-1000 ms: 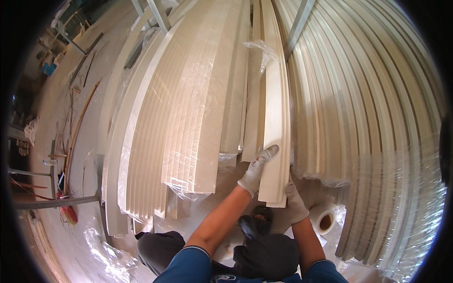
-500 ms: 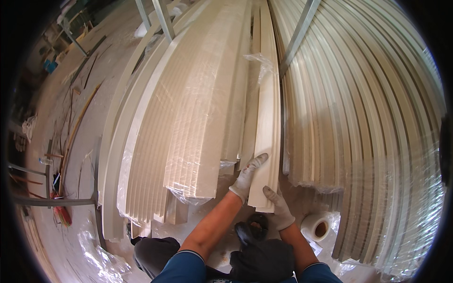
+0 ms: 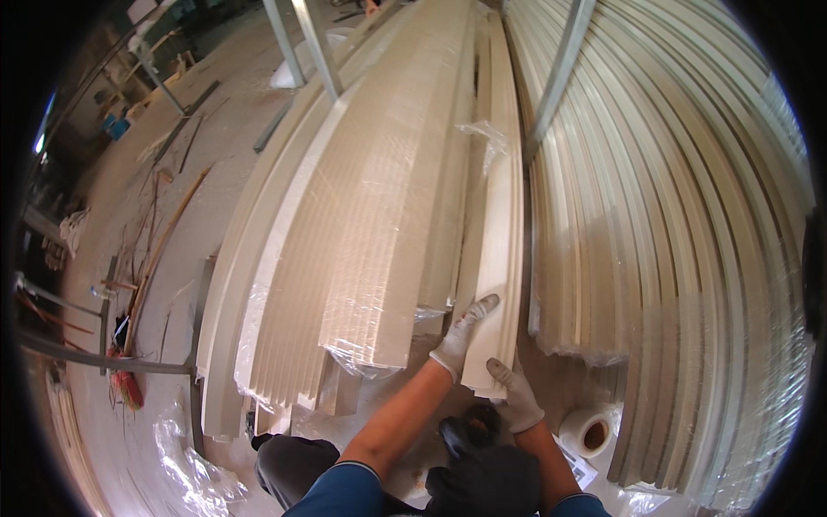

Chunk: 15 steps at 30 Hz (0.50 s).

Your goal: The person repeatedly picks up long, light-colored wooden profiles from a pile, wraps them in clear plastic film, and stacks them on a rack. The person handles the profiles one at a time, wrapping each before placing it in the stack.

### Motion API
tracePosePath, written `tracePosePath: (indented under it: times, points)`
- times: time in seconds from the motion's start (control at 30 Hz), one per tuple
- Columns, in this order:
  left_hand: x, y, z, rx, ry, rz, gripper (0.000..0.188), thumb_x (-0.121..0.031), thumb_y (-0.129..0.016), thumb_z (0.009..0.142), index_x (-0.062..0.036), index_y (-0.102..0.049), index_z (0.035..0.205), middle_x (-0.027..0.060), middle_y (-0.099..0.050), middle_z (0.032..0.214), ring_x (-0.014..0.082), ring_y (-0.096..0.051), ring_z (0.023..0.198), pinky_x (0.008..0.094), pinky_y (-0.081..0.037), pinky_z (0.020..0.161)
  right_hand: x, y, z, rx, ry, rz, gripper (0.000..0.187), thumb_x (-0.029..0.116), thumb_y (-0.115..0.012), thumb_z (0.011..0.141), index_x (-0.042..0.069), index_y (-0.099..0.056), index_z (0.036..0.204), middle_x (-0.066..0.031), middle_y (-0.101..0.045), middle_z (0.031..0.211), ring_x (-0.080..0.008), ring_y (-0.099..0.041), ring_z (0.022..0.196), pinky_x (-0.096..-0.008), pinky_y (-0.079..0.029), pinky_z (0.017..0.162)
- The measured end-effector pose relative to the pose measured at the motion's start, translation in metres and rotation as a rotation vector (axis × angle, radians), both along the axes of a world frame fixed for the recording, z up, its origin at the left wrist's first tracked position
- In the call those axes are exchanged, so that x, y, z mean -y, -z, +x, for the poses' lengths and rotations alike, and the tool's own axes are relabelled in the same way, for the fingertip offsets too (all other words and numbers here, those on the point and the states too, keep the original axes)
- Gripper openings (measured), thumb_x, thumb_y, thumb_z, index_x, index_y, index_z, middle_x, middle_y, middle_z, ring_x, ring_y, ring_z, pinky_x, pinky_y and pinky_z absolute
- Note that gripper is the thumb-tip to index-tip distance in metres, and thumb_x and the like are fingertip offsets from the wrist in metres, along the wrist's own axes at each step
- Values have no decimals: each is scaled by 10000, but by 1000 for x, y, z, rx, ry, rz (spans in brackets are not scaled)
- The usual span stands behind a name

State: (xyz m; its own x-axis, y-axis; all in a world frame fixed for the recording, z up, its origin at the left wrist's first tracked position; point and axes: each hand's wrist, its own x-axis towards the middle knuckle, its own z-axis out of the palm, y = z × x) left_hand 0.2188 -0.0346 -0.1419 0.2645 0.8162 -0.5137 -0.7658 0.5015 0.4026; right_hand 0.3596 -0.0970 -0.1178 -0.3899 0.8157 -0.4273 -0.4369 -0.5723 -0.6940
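Note:
A long cream-coloured board (image 3: 500, 250) lies lengthwise between two stacks of similar boards, its near end pointing at me. My left hand (image 3: 461, 336), in a white work glove, grips that near end on its left edge. My right hand (image 3: 517, 398), also gloved, holds the same end from below and to the right. Both forearms come up from the lower edge. Left of the board lies a plastic-wrapped bundle of cream boards (image 3: 379, 224).
A large stack of pale boards (image 3: 672, 215) fills the right side, partly under clear film. A roll of film or tape (image 3: 590, 431) stands near my right wrist. Metal posts (image 3: 556, 77) rise between the stacks. Scraps and a red-bristled broom (image 3: 125, 379) lie on the floor at left.
Both hands have slid down toward me along the board's near end, the right hand moving lower and under the end. The board has shifted slightly with them.

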Motion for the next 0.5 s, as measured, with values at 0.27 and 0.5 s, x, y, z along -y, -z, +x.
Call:
tracePosePath:
  times: [0.27, 0.5]
  points:
    - [2, -29, -7, -59, 48, 186, 464, -412, -652, 954, -77, -611, 1272, 33, -684, 1086, 144, -662, 938, 301, -554, 828, -8, -30, -2, -80, -59, 29, 413, 247, -665, 948, 21, -546, 1273, -72, -669, 1061, -175, -695, 904, -302, -583, 764]
    - [24, -76, -18, -18, 104, 231, 573, -484, -705, 893, -49, -613, 1254, 72, -691, 1041, 164, -674, 928, 301, -564, 814, -11, -66, -9, -109, -81, 79, 379, 313, -632, 953, 1, -611, 1166, -88, -687, 975, -170, -689, 820, -291, -545, 641]
